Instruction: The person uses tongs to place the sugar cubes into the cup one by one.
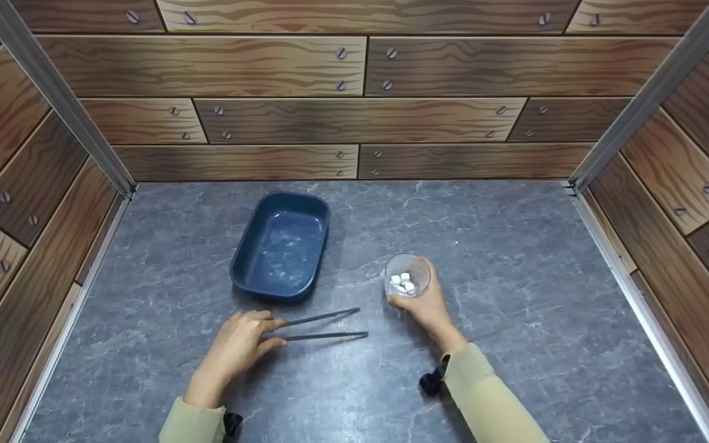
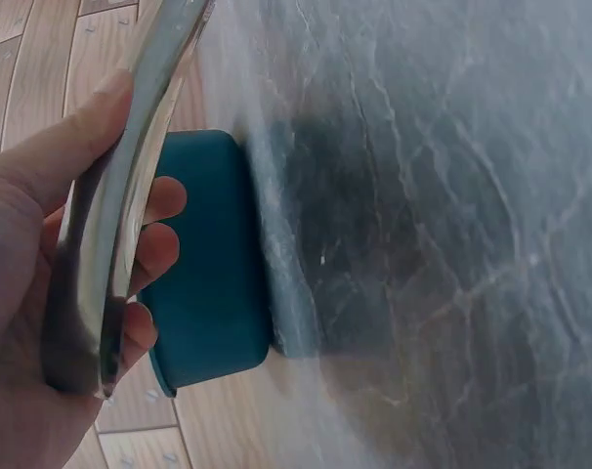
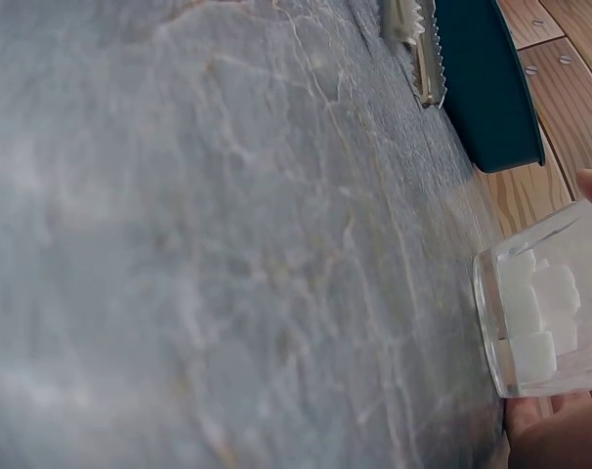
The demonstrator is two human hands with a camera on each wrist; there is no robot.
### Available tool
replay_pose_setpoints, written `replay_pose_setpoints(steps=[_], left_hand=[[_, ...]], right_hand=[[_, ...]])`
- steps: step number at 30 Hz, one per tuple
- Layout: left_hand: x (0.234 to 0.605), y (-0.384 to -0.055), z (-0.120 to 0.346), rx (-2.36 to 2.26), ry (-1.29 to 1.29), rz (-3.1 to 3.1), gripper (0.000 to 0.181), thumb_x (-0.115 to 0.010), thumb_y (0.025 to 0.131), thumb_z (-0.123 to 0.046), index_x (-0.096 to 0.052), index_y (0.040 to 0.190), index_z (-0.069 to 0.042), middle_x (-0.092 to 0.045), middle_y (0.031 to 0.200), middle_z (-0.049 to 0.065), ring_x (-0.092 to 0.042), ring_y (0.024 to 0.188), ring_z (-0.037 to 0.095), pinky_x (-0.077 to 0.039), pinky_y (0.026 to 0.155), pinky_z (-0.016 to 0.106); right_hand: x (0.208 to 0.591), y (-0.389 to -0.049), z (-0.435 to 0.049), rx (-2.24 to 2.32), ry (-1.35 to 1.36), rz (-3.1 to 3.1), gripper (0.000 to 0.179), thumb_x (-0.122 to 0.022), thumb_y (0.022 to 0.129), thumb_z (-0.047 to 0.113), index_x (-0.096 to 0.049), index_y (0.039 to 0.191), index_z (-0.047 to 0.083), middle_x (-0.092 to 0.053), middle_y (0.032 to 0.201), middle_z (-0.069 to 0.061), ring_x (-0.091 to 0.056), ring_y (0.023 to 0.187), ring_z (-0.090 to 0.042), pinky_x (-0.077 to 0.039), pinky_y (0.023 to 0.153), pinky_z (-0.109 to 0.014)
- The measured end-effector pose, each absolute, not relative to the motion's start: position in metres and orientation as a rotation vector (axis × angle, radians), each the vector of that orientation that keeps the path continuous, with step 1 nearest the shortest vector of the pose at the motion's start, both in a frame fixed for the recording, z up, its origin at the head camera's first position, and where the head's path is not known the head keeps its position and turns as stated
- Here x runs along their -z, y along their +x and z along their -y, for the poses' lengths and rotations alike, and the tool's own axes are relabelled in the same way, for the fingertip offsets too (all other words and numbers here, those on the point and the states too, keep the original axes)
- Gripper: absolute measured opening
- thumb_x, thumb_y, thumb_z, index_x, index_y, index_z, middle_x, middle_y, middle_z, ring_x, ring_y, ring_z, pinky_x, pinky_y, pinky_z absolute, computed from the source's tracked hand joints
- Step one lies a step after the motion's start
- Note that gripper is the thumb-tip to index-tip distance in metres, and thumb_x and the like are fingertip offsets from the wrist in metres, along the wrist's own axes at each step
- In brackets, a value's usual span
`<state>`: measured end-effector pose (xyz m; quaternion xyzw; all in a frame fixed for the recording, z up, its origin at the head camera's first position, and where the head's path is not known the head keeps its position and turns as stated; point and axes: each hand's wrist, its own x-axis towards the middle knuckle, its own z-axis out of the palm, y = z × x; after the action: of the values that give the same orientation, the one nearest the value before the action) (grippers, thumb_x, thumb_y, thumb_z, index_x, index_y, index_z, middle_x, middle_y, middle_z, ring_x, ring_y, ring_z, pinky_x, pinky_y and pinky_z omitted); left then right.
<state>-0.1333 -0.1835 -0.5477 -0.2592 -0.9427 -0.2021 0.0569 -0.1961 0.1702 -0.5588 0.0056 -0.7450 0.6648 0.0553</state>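
Observation:
My left hand holds a pair of metal tongs between thumb and fingers. The two arms of the tongs stand apart and point right, toward the glass; their tips have toothed edges in the right wrist view. My right hand grips a clear glass around its side. Several white cubes, like sugar cubes, lie at the bottom of the glass. In the right wrist view the glass base is at the tabletop. Behind the tongs is a dark blue rectangular dish, with nothing in it.
The grey marbled tabletop is bounded by wood-patterned walls at the back and both sides. Metal corner posts rise at the back corners. A black wrist device sits at the right cuff.

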Motion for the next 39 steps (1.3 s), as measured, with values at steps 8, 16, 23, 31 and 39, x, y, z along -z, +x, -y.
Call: replay_pose_setpoints(steps=[8,16,23,31,39], left_hand=[[0.545,-0.136,0.183,0.605,-0.705,2.940,0.034,-0.078,0.084,-0.026,-0.074,0.115,-0.013,-0.069,0.106,0.004,-0.062,0.100,0.027,-0.041,0.094,0.059],[0.548,-0.138,0.180,0.563,-0.657,3.000,0.032,-0.079,0.084,-0.021,-0.074,0.115,-0.013,-0.068,0.109,0.006,-0.061,0.105,0.030,-0.040,0.094,0.062],[0.551,-0.140,0.178,0.502,-0.651,3.017,0.026,-0.079,0.083,-0.015,-0.074,0.109,-0.013,-0.067,0.109,0.005,-0.061,0.106,0.036,-0.041,0.091,0.065],[0.554,-0.140,0.177,0.481,-0.675,3.003,0.023,-0.081,0.080,-0.011,-0.075,0.102,-0.012,-0.067,0.097,0.004,-0.064,0.096,0.033,-0.047,0.083,0.061],[0.555,-0.139,0.178,0.446,-0.675,2.975,0.017,-0.081,0.074,-0.003,-0.070,0.083,-0.012,-0.064,0.081,0.003,-0.066,0.081,0.033,-0.049,0.066,0.054]], right_hand=[[0.549,-0.192,-0.169,-2.049,0.003,2.281,0.096,-0.083,0.062,-0.012,-0.033,0.144,-0.005,-0.041,0.142,-0.028,-0.038,0.131,-0.042,-0.028,0.110,-0.049],[0.552,-0.193,-0.169,-2.037,0.032,2.255,0.095,-0.083,0.060,-0.013,-0.036,0.141,-0.006,-0.044,0.139,-0.028,-0.040,0.130,-0.042,-0.028,0.110,-0.049],[0.560,-0.198,-0.173,-2.050,-0.003,2.298,0.098,-0.085,0.060,-0.010,-0.034,0.143,-0.004,-0.042,0.142,-0.027,-0.038,0.132,-0.041,-0.027,0.110,-0.048],[0.583,-0.208,-0.179,-2.027,-0.071,2.344,0.108,-0.094,0.058,0.001,-0.033,0.147,0.008,-0.039,0.146,-0.020,-0.036,0.134,-0.033,-0.027,0.110,-0.044],[0.584,-0.208,-0.180,-2.009,-0.117,2.376,0.114,-0.097,0.055,0.008,-0.030,0.147,0.016,-0.036,0.148,-0.018,-0.036,0.132,-0.034,-0.027,0.108,-0.046]])
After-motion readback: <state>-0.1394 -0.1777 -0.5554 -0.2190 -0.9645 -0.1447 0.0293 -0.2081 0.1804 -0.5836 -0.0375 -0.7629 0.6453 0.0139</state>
